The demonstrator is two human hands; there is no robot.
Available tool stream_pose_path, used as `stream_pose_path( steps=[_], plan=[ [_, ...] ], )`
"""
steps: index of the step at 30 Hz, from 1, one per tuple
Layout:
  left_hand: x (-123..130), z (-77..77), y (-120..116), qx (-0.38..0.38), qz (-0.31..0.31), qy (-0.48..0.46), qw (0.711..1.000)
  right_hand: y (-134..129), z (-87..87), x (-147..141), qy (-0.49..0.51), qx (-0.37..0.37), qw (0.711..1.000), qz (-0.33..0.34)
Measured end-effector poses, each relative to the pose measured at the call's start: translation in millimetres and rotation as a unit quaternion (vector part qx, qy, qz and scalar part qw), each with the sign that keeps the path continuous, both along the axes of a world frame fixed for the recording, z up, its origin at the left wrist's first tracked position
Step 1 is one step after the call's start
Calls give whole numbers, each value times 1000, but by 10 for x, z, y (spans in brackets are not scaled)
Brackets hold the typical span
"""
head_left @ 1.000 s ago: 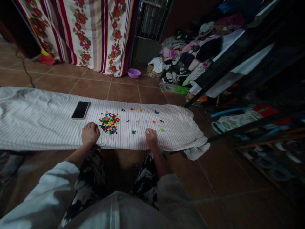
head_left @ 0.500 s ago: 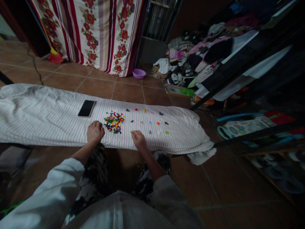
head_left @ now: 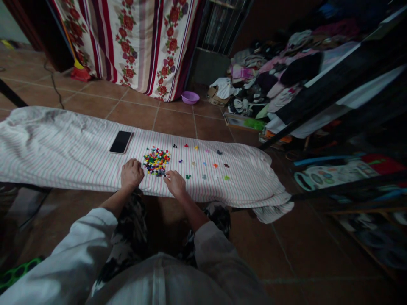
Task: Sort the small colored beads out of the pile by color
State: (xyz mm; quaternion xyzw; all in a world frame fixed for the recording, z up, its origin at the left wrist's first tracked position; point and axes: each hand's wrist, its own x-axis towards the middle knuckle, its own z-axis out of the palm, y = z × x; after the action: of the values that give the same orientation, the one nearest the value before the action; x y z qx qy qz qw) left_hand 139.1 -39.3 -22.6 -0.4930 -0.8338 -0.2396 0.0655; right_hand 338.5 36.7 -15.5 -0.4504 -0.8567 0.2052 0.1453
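Observation:
A mixed pile of small coloured pieces (head_left: 157,161) lies on the striped cloth (head_left: 89,169). My left hand (head_left: 132,173) rests on the cloth at the pile's left edge, its fingers curled; what they hold, if anything, is hidden. My right hand (head_left: 174,183) is at the pile's lower right edge, fingertips pinched beside some dark pieces. To the right, small groups sorted by colour stand in rows, among them a yellow group (head_left: 196,147), an orange group (head_left: 215,165), a dark green group (head_left: 188,176) and a lime green group (head_left: 227,178).
A phone (head_left: 121,142) lies on the cloth left of the pile. Beyond the cloth, a purple bowl (head_left: 190,98) sits on the tiled floor near a floral curtain (head_left: 143,46). Heaped clothes (head_left: 267,80) are at the back right.
My right hand has moved left to the pile's edge, uncovering the dark green group. My left hand stays beside the pile. The view has shifted slightly.

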Motion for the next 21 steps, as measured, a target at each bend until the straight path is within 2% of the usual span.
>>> stream_pose_path(
  steps=[15,21],
  plan=[
    [13,25,-6,-4,-2,22,1000,-34,9,9,-17,16,1000,-6],
    [-2,-17,-1,2,-5,23,1000,127,12,30,22,12,1000,-3]
  ],
)
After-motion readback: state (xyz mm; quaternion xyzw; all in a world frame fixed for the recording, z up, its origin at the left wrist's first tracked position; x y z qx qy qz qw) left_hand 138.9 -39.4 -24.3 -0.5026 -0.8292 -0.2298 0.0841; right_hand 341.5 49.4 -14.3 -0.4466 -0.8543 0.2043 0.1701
